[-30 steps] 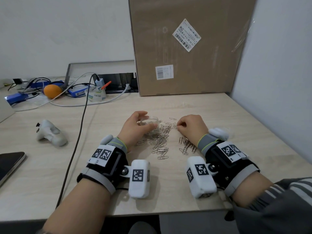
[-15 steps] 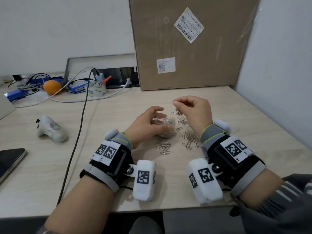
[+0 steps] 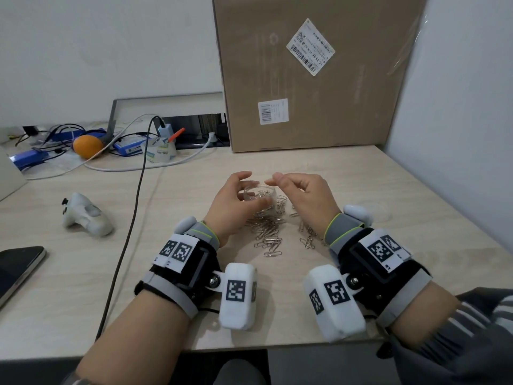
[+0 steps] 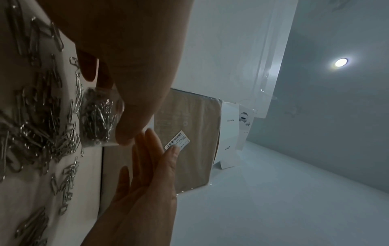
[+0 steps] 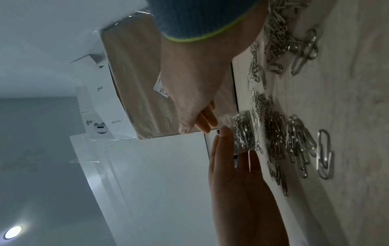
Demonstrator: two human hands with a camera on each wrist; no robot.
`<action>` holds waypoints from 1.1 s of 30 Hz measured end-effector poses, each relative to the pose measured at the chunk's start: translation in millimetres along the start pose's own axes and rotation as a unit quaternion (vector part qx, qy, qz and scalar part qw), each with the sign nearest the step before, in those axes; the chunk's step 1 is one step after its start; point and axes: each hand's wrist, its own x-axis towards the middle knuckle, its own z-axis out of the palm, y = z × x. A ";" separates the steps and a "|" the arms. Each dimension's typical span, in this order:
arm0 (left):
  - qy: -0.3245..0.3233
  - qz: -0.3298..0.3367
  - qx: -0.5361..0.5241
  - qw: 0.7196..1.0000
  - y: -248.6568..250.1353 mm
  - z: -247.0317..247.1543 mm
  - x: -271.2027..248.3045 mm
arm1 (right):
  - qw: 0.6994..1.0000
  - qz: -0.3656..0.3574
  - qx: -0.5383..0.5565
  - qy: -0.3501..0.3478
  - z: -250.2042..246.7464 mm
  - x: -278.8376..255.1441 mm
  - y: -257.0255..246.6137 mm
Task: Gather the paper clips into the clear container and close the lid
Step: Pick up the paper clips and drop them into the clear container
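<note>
At frame centre the left hand [image 3: 231, 201] is cupping the clear container [image 3: 259, 193] to steady it while, just right, the right hand [image 3: 306, 193], fingertips loosely together above its mouth, is seemingly dropping paper clips [image 3: 268, 230], many lying below.

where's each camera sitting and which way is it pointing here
Head: worn on the head, looking forward and down at the desk; shows both forearms, left hand and right hand.
Left wrist: looks along the left hand at the clear container.
Right wrist: looks along the right hand toward the container.
Shared: container, loose paper clips, cardboard box.
</note>
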 end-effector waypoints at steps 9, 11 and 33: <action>0.121 0.008 0.000 0.993 -5.2 -10.7 7.3 | 0.944 0.045 -0.300 -0.130 -1.6 -0.5 9.6; 0.120 0.006 0.002 0.993 -6.1 -10.3 7.4 | 0.891 0.055 -0.394 -0.218 -1.9 -4.5 8.0; 0.044 -0.017 0.020 0.999 -6.7 -9.1 4.2 | 0.976 0.057 -0.211 0.014 -4.0 8.0 22.3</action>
